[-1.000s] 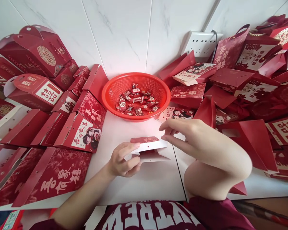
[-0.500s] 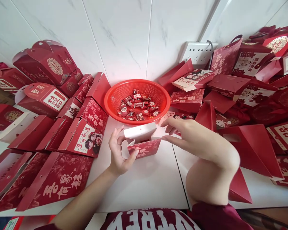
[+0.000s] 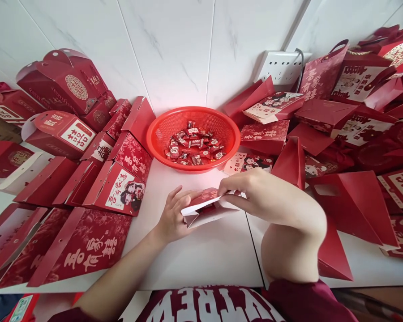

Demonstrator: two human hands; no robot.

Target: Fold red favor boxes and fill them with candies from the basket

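Observation:
Between my hands is a small red gift box (image 3: 212,218), tilted over the white table, its mouth partly open and its white inside showing. My left hand (image 3: 175,213) is closed around the box's left end, with some fingers along the far side. On the right, my right hand (image 3: 243,190) pinches the edge of the white flap near the box's right corner. Something dark red shows inside the mouth, too little of it to name. Just beyond the box stands a red plastic basket (image 3: 152,142) holding several wrapped candies (image 3: 195,143).
Upright red gift boxes (image 3: 87,250) stand in rows on the left. A loose heap of red boxes and bags (image 3: 352,201) covers the right side. A white power strip (image 3: 278,67) with a grey cable rests against the tiled wall (image 3: 174,49). A seam crosses the white table (image 3: 204,264).
The box has turned in my hands, from its red printed face toward me to a paler side. Its flap has come down over the mouth, and my left fingers have shifted along it.

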